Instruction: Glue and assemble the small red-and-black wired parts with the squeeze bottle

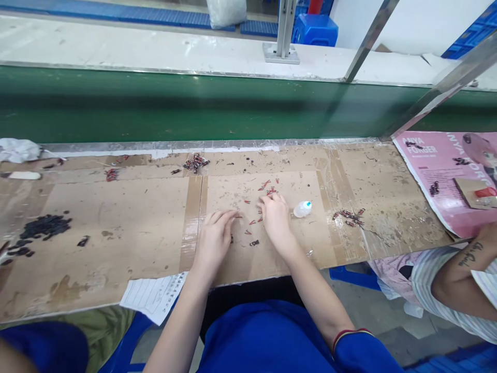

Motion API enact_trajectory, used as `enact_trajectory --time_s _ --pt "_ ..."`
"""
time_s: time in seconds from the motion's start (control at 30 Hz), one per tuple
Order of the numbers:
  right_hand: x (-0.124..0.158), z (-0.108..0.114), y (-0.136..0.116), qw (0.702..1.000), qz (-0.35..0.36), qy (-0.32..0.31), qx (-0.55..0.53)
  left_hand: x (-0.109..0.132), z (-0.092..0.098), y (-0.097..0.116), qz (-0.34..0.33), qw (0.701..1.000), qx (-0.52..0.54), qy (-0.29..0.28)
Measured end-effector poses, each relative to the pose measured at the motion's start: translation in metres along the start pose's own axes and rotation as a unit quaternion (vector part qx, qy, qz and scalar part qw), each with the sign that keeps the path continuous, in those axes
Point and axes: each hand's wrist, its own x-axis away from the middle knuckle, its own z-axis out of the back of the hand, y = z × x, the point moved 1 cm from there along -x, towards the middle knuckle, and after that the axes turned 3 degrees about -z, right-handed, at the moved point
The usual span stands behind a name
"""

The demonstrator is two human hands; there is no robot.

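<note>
My left hand (216, 237) rests low over the cardboard, its thumb and forefinger closed at what looks like a small red part (239, 215). My right hand (275, 220) is beside it, fingertips drawn together; whatever they hold is too small or hidden. Between and beyond the hands lie several thin red parts (247, 232), with more of them (265, 184) just past my right fingertips. A small black piece (254, 243) sits nearer to me, between my wrists. Right of my right hand is a small whitish squeeze bottle (303, 209) with a blue tip, lying tilted.
Cardboard (155, 207) covers the bench. Piles of red-and-black parts lie at the back (196, 163) and right (350, 217); black pieces (45, 226) are heaped left. A notepad sheet (153, 298) overhangs the front edge. A co-worker's arm (466, 264) is at right, beside a pink poster (427, 176).
</note>
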Motion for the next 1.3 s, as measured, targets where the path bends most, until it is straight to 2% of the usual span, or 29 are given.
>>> enact_trajectory --time_s 0.1,0.2,0.27,0.37,0.47,0.6,0.77,0.87,1.1,1.3 --pt "-0.009 0.002 -0.003 0.998 -0.028 -0.037 0.031 0.012 0.007 0.005 -0.021 1.0 -0.005 0.016" --pt "-0.007 0.007 -0.003 0.999 -0.029 -0.032 0.015 0.026 0.006 0.014 -0.05 0.999 0.007 0.012" --pt "0.0 0.011 0.0 0.999 -0.023 -0.011 -0.022 0.035 -0.001 0.021 -0.067 0.998 0.017 0.014" --pt "0.02 0.014 0.008 0.989 -0.022 0.012 -0.143 0.044 -0.018 0.028 -0.07 0.996 0.027 0.04" --pt "0.048 0.013 0.018 0.96 -0.057 0.004 -0.273 0.047 -0.028 0.032 -0.051 0.996 0.033 0.058" --pt "0.077 0.01 0.025 0.919 -0.13 -0.041 -0.371 0.047 -0.026 0.035 -0.015 0.995 0.083 0.044" --pt "0.086 0.012 0.019 0.854 -0.157 -0.082 -0.49 0.046 -0.014 0.045 0.094 0.974 0.205 0.028" --pt "0.086 0.016 0.015 0.828 -0.168 -0.094 -0.527 0.045 -0.007 0.052 0.137 0.956 0.258 0.011" --pt "0.089 0.025 0.014 0.824 -0.155 -0.133 -0.529 0.041 0.004 0.056 0.193 0.926 0.324 -0.03" --pt "0.089 0.035 0.013 0.837 -0.147 -0.144 -0.506 0.039 0.014 0.061 0.174 0.929 0.324 -0.045"
